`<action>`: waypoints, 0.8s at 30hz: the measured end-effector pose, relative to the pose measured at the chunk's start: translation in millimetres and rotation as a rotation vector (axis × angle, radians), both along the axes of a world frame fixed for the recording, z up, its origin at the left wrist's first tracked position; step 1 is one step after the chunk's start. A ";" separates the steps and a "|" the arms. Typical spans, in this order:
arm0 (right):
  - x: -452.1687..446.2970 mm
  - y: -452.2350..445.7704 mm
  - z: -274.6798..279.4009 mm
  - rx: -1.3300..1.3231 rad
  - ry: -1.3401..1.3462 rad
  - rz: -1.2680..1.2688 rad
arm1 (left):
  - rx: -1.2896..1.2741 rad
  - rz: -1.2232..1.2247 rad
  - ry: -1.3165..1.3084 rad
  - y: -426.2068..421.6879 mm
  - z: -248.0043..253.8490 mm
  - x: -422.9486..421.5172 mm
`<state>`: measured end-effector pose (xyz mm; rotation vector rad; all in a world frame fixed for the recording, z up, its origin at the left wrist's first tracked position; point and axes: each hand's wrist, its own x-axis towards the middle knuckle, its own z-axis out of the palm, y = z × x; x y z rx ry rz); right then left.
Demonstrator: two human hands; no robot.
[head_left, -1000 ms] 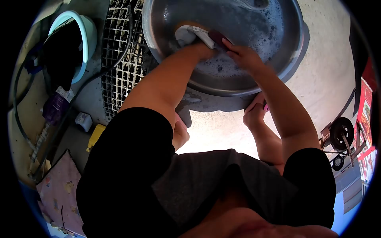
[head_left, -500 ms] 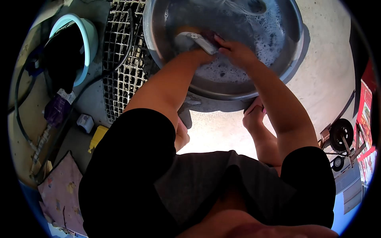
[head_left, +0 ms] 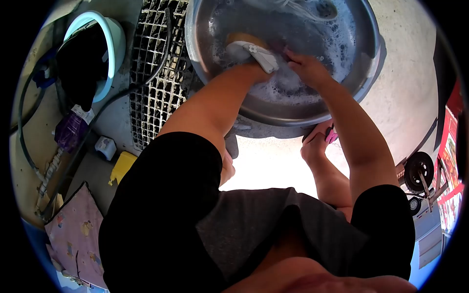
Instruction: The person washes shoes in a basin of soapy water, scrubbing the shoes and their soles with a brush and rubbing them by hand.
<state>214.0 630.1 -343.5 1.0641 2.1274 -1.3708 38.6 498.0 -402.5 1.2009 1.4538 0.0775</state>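
Observation:
In a round metal basin (head_left: pixel 364 90) of sudsy water, a white shoe (head_left: pixel 261 57) with a tan sole lies tilted and partly under the surface. My left hand (head_left: pixel 261 72) holds this shoe from its near side, its fingers mostly hidden. Just to the right, my right hand (head_left: pixel 309 68) is closed around a dark red object (head_left: pixel 279 47), perhaps a brush, blurred and mostly underwater beside the shoe. Pale laces or cords (head_left: pixel 300 10) show in the water at the basin's far side.
A metal grate (head_left: pixel 151 80) with a black hose across it adjoins the basin's left side. Farther left stands a light blue tub (head_left: pixel 117 53) holding dark cloth. A yellow object (head_left: pixel 122 167) and a white container (head_left: pixel 105 147) lie below. My feet are near the basin's front.
The dark red object has gone from above the shoe down into the water, and my right hand has moved lower with it. The view has shifted slightly, with the basin farther right.

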 end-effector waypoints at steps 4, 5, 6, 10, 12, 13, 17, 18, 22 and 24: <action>-127.4 -20.1 37.6 0.011 0.048 0.092 | 0.008 0.027 0.015 -4.7 -2.3 -14.1; -130.4 -21.2 40.9 -0.015 0.050 0.077 | -0.042 0.027 -0.007 -4.5 -1.9 -15.6; -127.8 -22.7 42.6 -0.038 0.044 0.058 | -0.089 0.024 -0.037 -3.5 -2.2 -14.0; -15.9 -5.2 10.9 0.057 -0.083 0.030 | -0.020 0.055 -0.032 1.0 -9.2 -4.5; 5.1 -1.6 22.7 0.120 -0.161 0.061 | 0.155 0.099 0.030 -0.5 -9.0 -1.2; 10.8 -1.3 29.4 0.147 -0.202 0.075 | 0.108 0.158 -0.008 0.3 -4.3 -1.3; -15.7 0.1 55.0 0.252 -0.416 0.020 | -0.068 0.421 -0.195 17.9 42.5 -12.3; -17.4 0.6 56.2 0.261 -0.400 -0.082 | -0.108 0.501 -0.251 20.0 50.7 -13.2; 13.4 -10.9 6.7 0.512 -0.101 -0.337 | -0.304 1.080 -0.508 27.2 24.2 2.2; 12.2 -7.9 9.8 0.205 -0.080 -0.655 | -0.366 1.371 -0.661 39.0 42.2 5.3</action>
